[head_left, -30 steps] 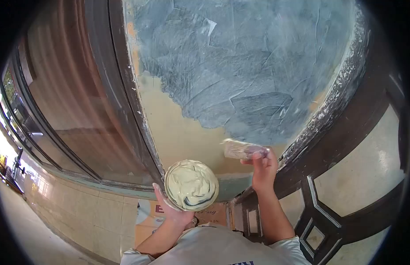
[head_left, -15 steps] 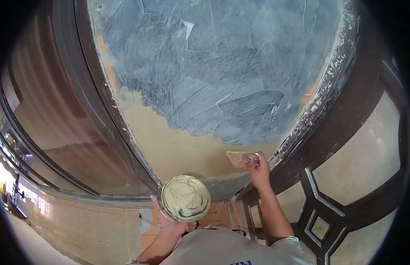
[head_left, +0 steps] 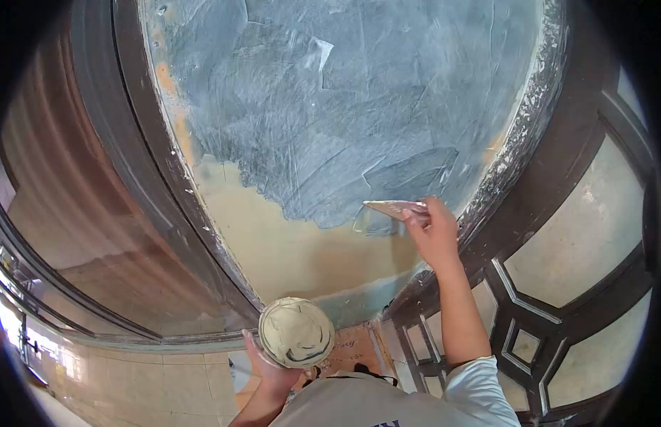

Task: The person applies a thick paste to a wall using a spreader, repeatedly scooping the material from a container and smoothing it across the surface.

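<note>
My right hand (head_left: pixel 436 231) pinches a putty knife (head_left: pixel 396 207) smeared with pale paste, its blade edge at the wall by the lower border of the grey-blue coat. My left hand (head_left: pixel 270 368) holds a round tub (head_left: pixel 296 333) from below and the side; creamy putty fills its top, with darker streaks in it. In front of me stands a wall panel (head_left: pixel 330 107), rough grey-blue over most of its height. Lower down shows a smooth beige band (head_left: pixel 288 249), with an uneven border between the two.
A dark, paint-spattered frame (head_left: pixel 515 135) edges the panel on the right, beside a dark lattice door (head_left: pixel 558 313). At left is a brown glossy pane (head_left: pixel 110 213). Cardboard (head_left: pixel 355 349) lies on the floor by the tiles (head_left: pixel 145 377).
My right hand has moved up and slightly right with the putty knife, from the beige band to the edge of the grey-blue coat. The left hand still holds the tub.
</note>
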Available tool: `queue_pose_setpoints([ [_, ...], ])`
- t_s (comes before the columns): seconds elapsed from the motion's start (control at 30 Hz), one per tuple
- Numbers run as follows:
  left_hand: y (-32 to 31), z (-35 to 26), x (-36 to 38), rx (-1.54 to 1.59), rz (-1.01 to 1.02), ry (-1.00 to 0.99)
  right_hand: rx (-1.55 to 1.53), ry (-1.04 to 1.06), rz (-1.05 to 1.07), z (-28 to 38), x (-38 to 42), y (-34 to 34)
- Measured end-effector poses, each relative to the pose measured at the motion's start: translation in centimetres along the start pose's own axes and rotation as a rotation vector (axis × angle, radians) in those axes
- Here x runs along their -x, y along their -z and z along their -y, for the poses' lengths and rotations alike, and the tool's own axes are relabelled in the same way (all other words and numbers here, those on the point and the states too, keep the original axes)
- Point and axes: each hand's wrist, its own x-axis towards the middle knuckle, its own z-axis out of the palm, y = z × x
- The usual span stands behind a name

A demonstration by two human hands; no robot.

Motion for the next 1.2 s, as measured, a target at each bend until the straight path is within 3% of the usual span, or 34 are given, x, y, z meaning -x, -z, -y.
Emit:
queue_pose_setpoints([
  [0.1, 0.3, -0.7, -0.3, 0.026, 0.009, 0.041, -0.036, -0.096, -0.035, 1.1, 0.4, 0.3],
  [0.2, 0.9, -1.2, -0.2, -0.003, -0.005, 0.061, 0.109, 0.13, 0.207, -0.3, 1.8, -1.3],
  [0.27, 1.1, -1.2, -0.2, -0.035, 0.075, 0.04, 0.134, 0.153, 0.203, -1.3, 1.6, -2.1],
  [0.33, 0.7, -0.9, -0.5, -0.022, 0.03, 0.022, 0.159, 0.184, 0.204, -1.8, 1.2, -2.0],
  [0.4, 0.5, -0.1, -0.7, 0.041, -0.037, 0.003, -0.088, -0.078, -0.09, -0.7, 0.1, -1.0],
  [0.5, 0.4, 1.9, -1.3, -0.039, -0.003, -0.097, -0.224, 0.014, -0.187, -1.4, 0.3, -0.1],
  [0.53, 0.1, 2.5, -1.4, -0.038, -0.007, -0.104, -0.221, -0.023, -0.037, -1.4, 0.8, 0.6],
  [0.6, -0.3, 3.6, -1.3, -0.335, 0.051, -0.238, -0.162, -0.03, 0.076, -2.0, 1.7, 0.8],
  [0.63, -0.7, 3.8, -1.3, -0.335, 0.045, -0.241, -0.097, -0.037, 0.186, -2.4, 2.1, 0.9],
  [0.67, -1.4, 3.9, -1.4, -0.115, 0.033, -0.156, -0.015, -0.015, 0.261, -4.2, 2.8, 0.3],
  [0.7, -1.9, 4.1, -1.4, 0.105, 0.021, -0.073, -0.022, -0.009, 0.265, -5.1, 3.2, -0.5],
  [0.77, -2.4, 4.7, -1.4, 0.154, 0.014, -0.091, 0.03, 0.133, 0.273, -6.0, 3.5, -1.6],
  [0.83, -2.7, 5.3, -1.5, 0.198, 0.007, -0.101, 0.045, 0.134, 0.306, -6.3, 2.9, -2.0],
  [0.93, -2.9, 6.3, -1.6, 0.183, 0.009, -0.104, 0.009, 0.042, -0.013, -5.6, 1.2, -0.9],
  [1.03, -3.6, 7.0, -1.5, 0.159, -0.015, -0.135, -0.17, -0.04, -0.009, -4.1, 0.4, 0.9],
  [1.07, -3.8, 7.1, -1.5, 0.152, -0.02, -0.127, -0.153, -0.116, 0.148, -3.6, 0.7, 1.4],
  [1.1, -4.0, 7.2, -1.5, 0.145, -0.024, -0.119, -0.155, -0.117, 0.147, -4.4, 1.1, 0.8],
  [1.17, -4.2, 7.3, -1.5, 0.129, -0.023, -0.119, -0.032, 0.203, 0.289, -6.9, 2.2, -1.7],
  [1.2, -4.2, 7.4, -1.4, 0.115, -0.021, -0.118, -0.03, 0.2, 0.289, -7.4, 2.8, -2.6],
])
